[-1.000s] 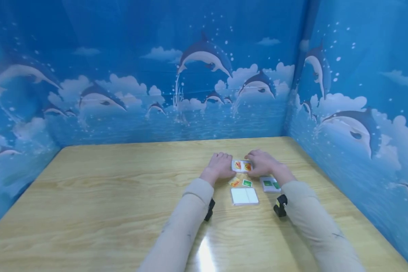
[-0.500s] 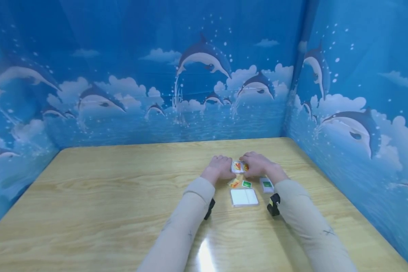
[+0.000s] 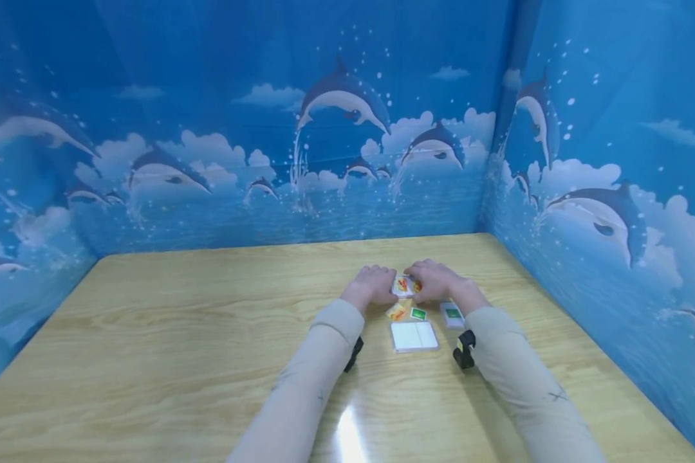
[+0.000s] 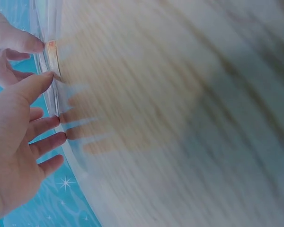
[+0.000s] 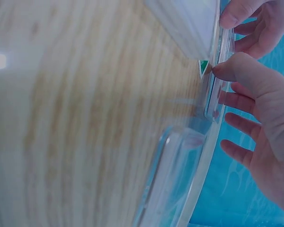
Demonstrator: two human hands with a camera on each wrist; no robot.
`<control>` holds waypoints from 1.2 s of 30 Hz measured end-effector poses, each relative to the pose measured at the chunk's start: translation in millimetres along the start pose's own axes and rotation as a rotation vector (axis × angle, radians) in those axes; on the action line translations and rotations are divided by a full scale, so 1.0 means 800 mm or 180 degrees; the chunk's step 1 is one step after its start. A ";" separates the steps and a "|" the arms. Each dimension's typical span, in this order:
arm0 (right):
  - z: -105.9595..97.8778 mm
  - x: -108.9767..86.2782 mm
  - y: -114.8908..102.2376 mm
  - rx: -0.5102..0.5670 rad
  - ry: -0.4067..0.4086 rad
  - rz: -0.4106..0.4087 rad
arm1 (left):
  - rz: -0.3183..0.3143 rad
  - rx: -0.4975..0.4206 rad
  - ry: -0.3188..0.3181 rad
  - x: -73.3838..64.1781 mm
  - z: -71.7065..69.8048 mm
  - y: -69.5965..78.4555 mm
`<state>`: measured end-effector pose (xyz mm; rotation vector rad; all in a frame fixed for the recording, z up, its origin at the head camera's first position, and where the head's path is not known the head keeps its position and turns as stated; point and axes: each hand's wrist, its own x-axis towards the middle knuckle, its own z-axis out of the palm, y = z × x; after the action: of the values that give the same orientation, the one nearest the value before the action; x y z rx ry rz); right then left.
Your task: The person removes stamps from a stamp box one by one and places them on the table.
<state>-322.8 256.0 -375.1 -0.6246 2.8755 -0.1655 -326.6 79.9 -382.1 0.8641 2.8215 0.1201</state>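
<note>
A flat clear plastic case [image 3: 403, 286] with orange-and-yellow food pictures lies at the far part of the table, between both hands. My left hand [image 3: 374, 285] holds its left end, thumb at the near edge and fingers on the far side. At the right end, my right hand [image 3: 435, 281] grips the case and partly covers its right picture. In the right wrist view the right thumb and forefinger pinch the case [image 5: 215, 94]. Just nearer on the table lie a small orange picture card [image 3: 396, 312] and a small green card [image 3: 419, 314].
A white flat case [image 3: 414, 336] lies nearer to me. Another clear case [image 3: 452, 315] with a green picture sits right of the cards, partly behind the right wrist. Blue dolphin curtains [image 3: 208, 161] stand along the table's far and right edges.
My right hand has shifted left along the case and now covers more of the right picture. The left hand keeps its place at the other end. The head view has turned slightly.
</note>
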 end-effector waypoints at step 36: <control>-0.004 0.008 -0.008 0.0037 -0.0163 0.0129 | -0.0099 0.0327 -0.0011 0.000 -0.001 0.004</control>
<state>-326.7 248.1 -372.2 -0.5595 2.8336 -0.1577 -324.9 82.6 -381.2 0.8397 2.8581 -0.0312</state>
